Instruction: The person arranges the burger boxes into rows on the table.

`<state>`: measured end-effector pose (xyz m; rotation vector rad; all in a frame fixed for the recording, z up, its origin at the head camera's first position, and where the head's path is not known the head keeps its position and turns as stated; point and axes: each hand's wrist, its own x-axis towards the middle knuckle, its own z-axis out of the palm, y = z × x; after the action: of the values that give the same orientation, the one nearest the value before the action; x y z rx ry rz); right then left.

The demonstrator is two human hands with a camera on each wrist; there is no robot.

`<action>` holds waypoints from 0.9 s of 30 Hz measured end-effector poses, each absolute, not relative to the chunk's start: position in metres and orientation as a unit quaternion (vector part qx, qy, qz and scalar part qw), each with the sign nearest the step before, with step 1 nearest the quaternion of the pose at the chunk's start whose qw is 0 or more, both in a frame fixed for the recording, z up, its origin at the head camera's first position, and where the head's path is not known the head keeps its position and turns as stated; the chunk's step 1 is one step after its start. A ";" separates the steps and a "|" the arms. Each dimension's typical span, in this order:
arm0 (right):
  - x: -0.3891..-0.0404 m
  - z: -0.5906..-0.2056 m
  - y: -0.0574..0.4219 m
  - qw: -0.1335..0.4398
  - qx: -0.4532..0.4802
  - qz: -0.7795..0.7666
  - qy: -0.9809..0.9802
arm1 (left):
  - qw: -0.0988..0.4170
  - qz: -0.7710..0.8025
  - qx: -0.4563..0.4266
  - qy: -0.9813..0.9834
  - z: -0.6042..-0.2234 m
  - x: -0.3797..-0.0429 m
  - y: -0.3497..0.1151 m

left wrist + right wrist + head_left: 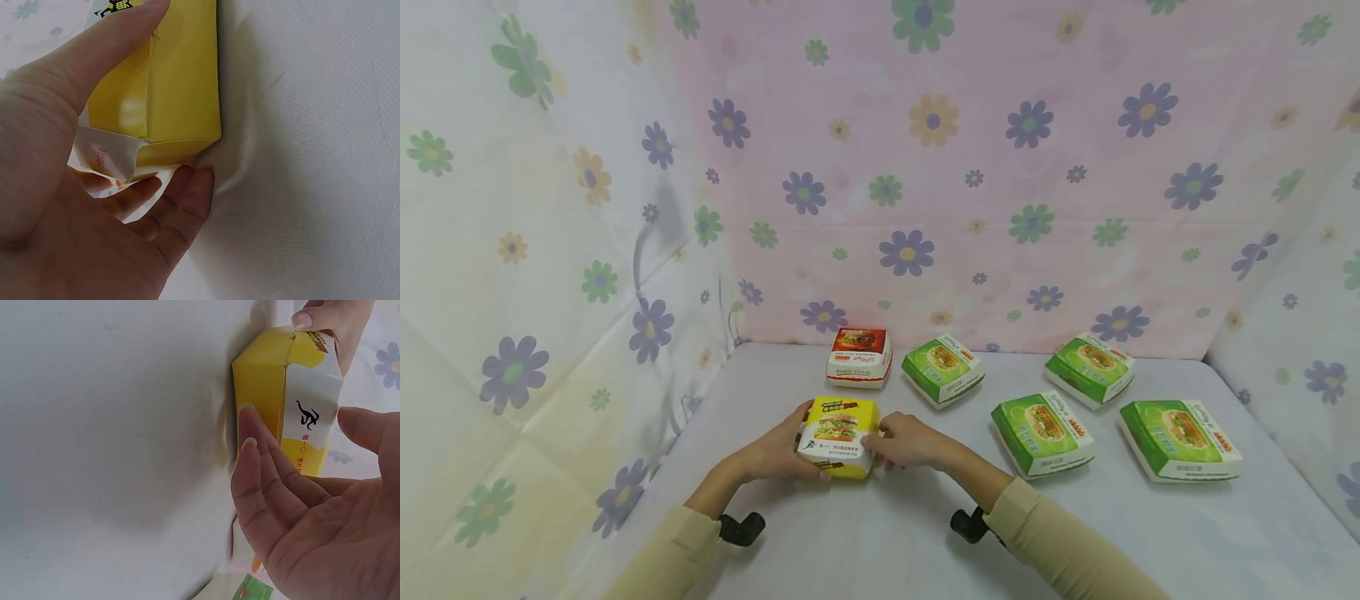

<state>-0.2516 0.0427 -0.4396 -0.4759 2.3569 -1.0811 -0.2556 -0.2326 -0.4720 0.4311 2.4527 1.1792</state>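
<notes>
A yellow and white burger box [837, 425], closed, with a burger picture on its lid, sits on the white table between both hands. My left hand [777, 452] grips its left side, thumb along the near face and fingers round the far side. In the left wrist view, the thumb presses the yellow wall [184, 75] and the fingertips curl at the lower corner. My right hand [910, 440] holds the right side of the box, thumb at the lid's edge. The right wrist view shows its fingers [272, 481] bent along the side wall.
Just behind the yellow box stands a red and white burger box [859, 358]. A green burger box [943, 371] is beside it. Farther right are more green boxes, one at the back [1090, 371] and two nearer [1043, 435]. Flowered cloth walls [970, 192] enclose the table [917, 542].
</notes>
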 end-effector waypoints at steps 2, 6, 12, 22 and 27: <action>-0.251 -0.439 0.044 0.249 -0.176 -0.394 0.867 | 0.192 0.420 0.158 0.873 -0.472 -0.255 -0.232; -0.249 -0.437 0.047 0.244 -0.183 -0.379 0.874 | 0.190 0.407 0.162 0.878 -0.469 -0.253 -0.232; -0.244 -0.433 0.055 0.235 -0.203 -0.352 0.883 | 0.193 0.381 0.155 0.891 -0.458 -0.245 -0.234; -0.234 -0.418 0.077 0.219 -0.222 -0.337 0.888 | 0.162 0.341 0.181 0.908 -0.440 -0.236 -0.245; -0.228 -0.411 0.090 0.206 -0.225 -0.321 0.897 | 0.138 0.325 0.192 0.916 -0.427 -0.231 -0.246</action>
<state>-0.2276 0.0898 -0.4115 -0.6268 2.4988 -0.8952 -0.2312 -0.2460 -0.4274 0.5560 2.6479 0.9410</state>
